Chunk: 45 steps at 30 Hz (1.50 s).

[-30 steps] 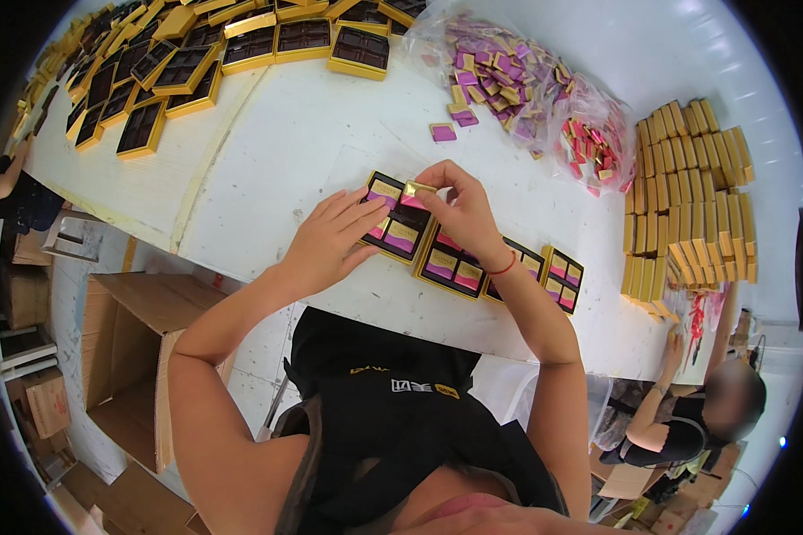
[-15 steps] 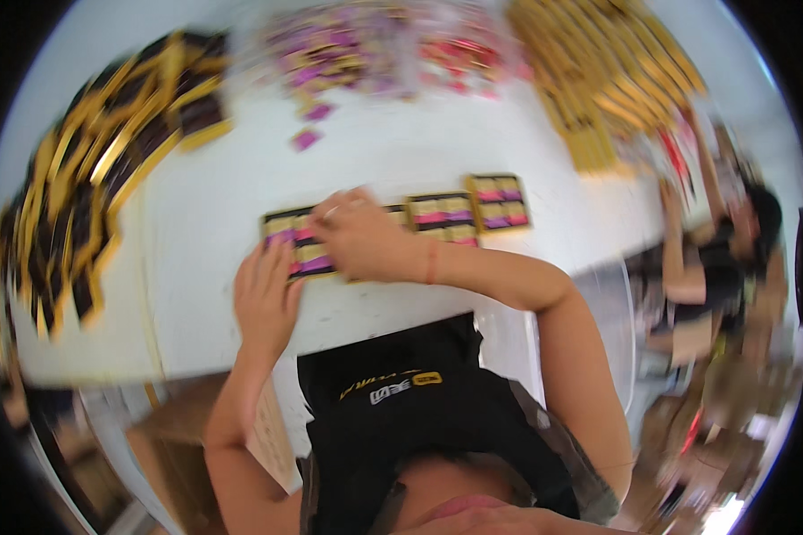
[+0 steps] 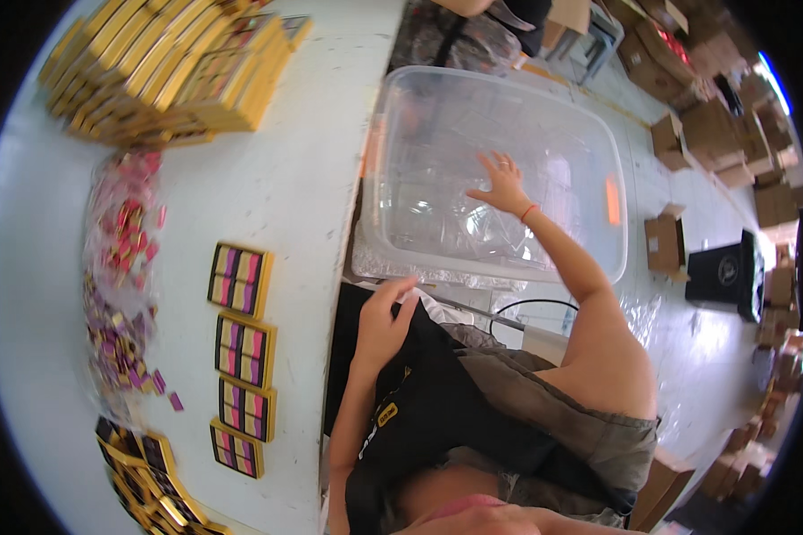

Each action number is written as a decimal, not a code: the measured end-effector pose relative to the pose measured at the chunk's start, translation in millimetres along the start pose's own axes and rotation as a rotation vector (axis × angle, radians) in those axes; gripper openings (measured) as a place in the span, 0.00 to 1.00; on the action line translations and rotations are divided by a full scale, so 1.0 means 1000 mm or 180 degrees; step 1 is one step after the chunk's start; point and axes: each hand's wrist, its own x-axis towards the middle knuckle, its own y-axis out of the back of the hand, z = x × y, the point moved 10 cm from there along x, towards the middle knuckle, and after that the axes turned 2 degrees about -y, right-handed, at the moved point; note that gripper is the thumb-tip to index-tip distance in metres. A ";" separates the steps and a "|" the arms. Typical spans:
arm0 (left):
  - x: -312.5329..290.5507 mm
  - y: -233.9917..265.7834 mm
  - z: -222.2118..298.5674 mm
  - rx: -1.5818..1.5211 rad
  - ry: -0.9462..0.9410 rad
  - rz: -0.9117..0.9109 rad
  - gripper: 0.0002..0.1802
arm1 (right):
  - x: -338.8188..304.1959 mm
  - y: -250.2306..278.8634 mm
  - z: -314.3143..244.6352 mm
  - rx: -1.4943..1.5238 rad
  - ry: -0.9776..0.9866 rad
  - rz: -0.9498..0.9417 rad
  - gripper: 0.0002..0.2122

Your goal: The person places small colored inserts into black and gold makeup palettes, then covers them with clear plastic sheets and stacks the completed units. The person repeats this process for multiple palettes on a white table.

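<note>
My right hand point(image 3: 506, 185) hovers with fingers spread inside a large clear plastic bin point(image 3: 603, 120), above a pile of transparent plastic pieces point(image 3: 473, 214); whether a fingertip touches them I cannot tell. My left hand point(image 3: 385, 323) is near the bin's corner, by the table edge, empty, thumb apart from the fingers. On the white table point(image 3: 299, 178) several black-and-gold trays stand in a row, among them an upper tray point(image 3: 240, 279) and a tray just below it point(image 3: 245, 351). Small wrapped pieces in gold, pink and purple fill their compartments.
Stacked filled gold trays point(image 3: 165, 71) stand at the table's far end. Bags of red pieces point(image 3: 127, 234) and purple pieces point(image 3: 120, 348) lie along the far side, black-and-gold trays point(image 3: 143, 473) below. Beyond the bin are cardboard boxes point(image 3: 666, 242) and a black waste bin point(image 3: 725, 279).
My view has swung right, toward the bin. Both hands have left the trays; my right hand has moved over into the bin, my left to the table edge.
</note>
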 end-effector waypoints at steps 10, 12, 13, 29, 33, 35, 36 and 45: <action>0.161 -0.172 -0.084 0.2427 0.0112 -0.1636 0.32 | -0.062 -0.055 0.059 -0.0084 -0.0582 -0.0908 0.58; 0.163 -0.191 -0.119 0.2745 0.0009 -0.1442 0.40 | -0.056 -0.048 0.055 0.0697 -0.0247 -0.0744 0.56; 0.167 -0.196 -0.128 0.2582 0.0161 -0.1595 0.43 | -0.053 -0.040 0.053 0.1077 -0.0085 -0.0639 0.54; 0.065 -0.009 0.103 0.2288 -0.1047 0.0732 0.59 | -0.042 0.137 -0.145 0.4792 0.0684 -0.1627 0.24; -0.054 0.100 0.120 0.1895 -0.0588 0.1670 0.63 | -0.071 0.120 -0.262 0.5020 0.0844 -0.2922 0.25; -0.138 0.157 0.113 0.2255 0.0001 0.2227 0.60 | -0.085 0.124 -0.317 0.5171 0.1142 -0.2871 0.25; -0.189 0.181 0.108 0.2773 0.0501 0.2663 0.57 | -0.094 0.131 -0.345 0.5087 0.1324 -0.3038 0.26; -0.364 0.280 0.054 0.2072 0.0978 0.3184 0.59 | -0.205 0.130 -0.526 0.4681 0.2601 -0.3410 0.31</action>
